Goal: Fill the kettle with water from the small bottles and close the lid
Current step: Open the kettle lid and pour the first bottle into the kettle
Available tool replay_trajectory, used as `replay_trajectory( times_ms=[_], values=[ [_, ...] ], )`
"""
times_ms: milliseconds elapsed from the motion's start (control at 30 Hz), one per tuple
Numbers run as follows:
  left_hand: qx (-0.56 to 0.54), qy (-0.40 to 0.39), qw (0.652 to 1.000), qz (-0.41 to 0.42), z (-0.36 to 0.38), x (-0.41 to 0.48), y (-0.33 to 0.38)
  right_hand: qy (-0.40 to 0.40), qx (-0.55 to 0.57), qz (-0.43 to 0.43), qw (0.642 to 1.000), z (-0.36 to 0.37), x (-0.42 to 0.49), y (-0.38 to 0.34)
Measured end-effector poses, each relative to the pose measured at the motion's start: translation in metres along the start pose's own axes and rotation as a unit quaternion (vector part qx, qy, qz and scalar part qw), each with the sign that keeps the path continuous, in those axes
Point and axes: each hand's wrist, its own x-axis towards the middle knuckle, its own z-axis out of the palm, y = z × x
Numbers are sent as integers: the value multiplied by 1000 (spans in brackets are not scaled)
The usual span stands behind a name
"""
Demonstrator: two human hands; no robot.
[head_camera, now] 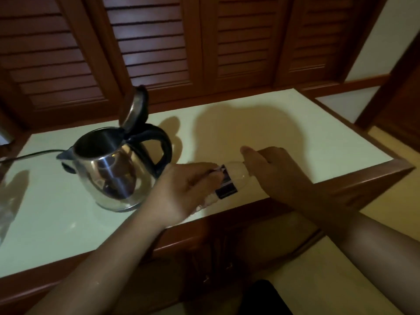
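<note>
Both hands hold one small bottle [229, 181] just above the near edge of the table [284, 137]. The bottle is clear, lies tilted and carries a dark label. The left hand [191, 189] is wrapped around its lower half, fingers [211, 176] curled against the label. The right hand [276, 171] is closed over the neck end, which it hides; whether a cap is there cannot be told.

The kettle [113, 169] stands on the table just to the left of the left hand, close to touching it. It is polished steel with a black handle [162, 144] turned towards the hands. Its lid [134, 110] stands up, hinged open, and the mouth is unobstructed. A dark cord [29, 155] runs from the kettle off to the left.

At the far left edge lies something clear and crumpled [6, 208], too blurred to identify. Slatted wooden doors [159, 42] stand behind the table.
</note>
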Motion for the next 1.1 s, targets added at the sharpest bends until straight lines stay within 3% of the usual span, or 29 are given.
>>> replay_trajectory(
  times_ms=[100, 167, 300, 433, 700, 833, 1100],
  values=[
    [214, 87, 958, 169, 31, 24, 2, -26, 14, 56, 998, -22, 21, 20],
    [275, 138, 935, 179, 52, 51, 0, -40, -11, 53, 998, -40, 38, 33],
    [207, 127, 969, 50, 86, 117, 11, 31, 25, 18, 999, -87, 76, 74],
    [17, 45, 996, -81, 111, 180, 17, 9, 154, -10, 988, -144, 114, 123],
    [-36, 16, 994, -104, 163, 268, 25, 2, 320, -78, 944, -204, 179, 200],
    [-8, -13, 994, -105, 176, 303, 25, 5, 369, -95, 924, -207, 206, 224],
    [-45, 44, 989, -132, 198, 382, -6, 31, 407, -37, 912, -196, 262, 256]
  ],
)
